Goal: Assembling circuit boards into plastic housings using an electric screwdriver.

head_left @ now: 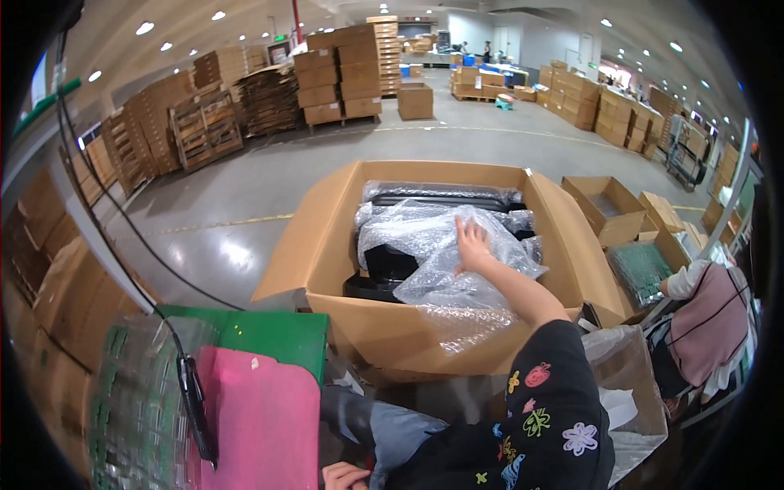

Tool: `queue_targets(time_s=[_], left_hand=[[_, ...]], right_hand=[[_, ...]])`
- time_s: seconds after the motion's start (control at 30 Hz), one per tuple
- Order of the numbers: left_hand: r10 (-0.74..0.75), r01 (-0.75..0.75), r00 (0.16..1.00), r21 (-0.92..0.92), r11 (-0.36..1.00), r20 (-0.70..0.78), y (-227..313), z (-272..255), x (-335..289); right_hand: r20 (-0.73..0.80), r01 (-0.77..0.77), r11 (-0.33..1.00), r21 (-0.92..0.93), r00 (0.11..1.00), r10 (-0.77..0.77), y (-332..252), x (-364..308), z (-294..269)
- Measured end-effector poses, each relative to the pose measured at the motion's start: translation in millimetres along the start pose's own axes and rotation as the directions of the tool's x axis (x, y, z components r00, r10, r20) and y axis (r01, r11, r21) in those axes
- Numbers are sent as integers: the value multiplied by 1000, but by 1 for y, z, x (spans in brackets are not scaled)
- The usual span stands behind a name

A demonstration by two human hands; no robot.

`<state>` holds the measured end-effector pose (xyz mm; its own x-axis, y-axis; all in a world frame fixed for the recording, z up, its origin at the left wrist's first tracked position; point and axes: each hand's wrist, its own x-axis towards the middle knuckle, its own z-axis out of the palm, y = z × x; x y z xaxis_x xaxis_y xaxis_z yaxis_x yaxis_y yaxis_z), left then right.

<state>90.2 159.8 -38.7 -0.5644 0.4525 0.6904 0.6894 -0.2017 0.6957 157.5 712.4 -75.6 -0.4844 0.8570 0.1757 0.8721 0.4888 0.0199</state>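
A large open cardboard box (392, 336) stands in front of me with its flaps folded out. Inside lie black parts (392, 265) wrapped in clear bubble wrap (408, 229). My right hand (472, 245) reaches into the box and rests on the bubble wrap, fingers spread. A loose end of the wrap hangs over the near wall of the box. At the lower edge my left hand (346, 475) shows only in part, its fingers curled beside the pink mat (261, 416); whatever may be in them is hidden.
A black electric screwdriver (194, 408) hangs on a cable at the left, by trays of green boards (135, 408). At the right a person (709, 327) handles a bag of green boards (639, 271). Stacked cartons (339, 77) stand farther back.
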Motion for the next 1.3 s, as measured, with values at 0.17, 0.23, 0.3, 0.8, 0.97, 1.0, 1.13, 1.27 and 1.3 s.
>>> queue_targets(time_s=[0.17, 0.23, 0.3, 0.8, 0.97, 1.0, 1.13, 1.27, 1.3], left_hand=[[-44, 53, 991, -64, 997, 126, -10, 24, 15], [-8, 5, 992, 22, 1000, 128, -31, 32, 26], [37, -43, 993, 55, 998, 111, -70, 56, 44], [51, -193, 928, 358, 914, 369, -135, 186, 147], [40, -154, 943, 326, 933, 329, -131, 192, 146], [37, -149, 944, 326, 933, 326, -133, 191, 145], [52, -166, 951, 363, 917, 304, -142, 183, 140], [68, -171, 951, 330, 928, 302, -121, 186, 141], [68, -170, 951, 325, 930, 303, -122, 187, 141]], right_hand=[[-285, 83, 996, -30, 955, -88, 27, 33, 23], [-80, 161, 985, 58, 985, -156, 1, 15, -4], [5, 196, 979, 49, 980, -197, -6, -9, -45], [-642, 342, 940, 3, 721, -260, -22, -69, -304], [-753, 197, 980, -4, 644, -133, 0, -85, -406], [-746, 166, 986, -6, 656, -115, -5, -88, -416], [-787, 175, 983, -50, 599, -147, -12, -79, -432], [-852, 220, 963, -156, 463, -243, 9, -72, -450], [-815, 169, 981, -97, 553, -176, 0, -81, -458]])
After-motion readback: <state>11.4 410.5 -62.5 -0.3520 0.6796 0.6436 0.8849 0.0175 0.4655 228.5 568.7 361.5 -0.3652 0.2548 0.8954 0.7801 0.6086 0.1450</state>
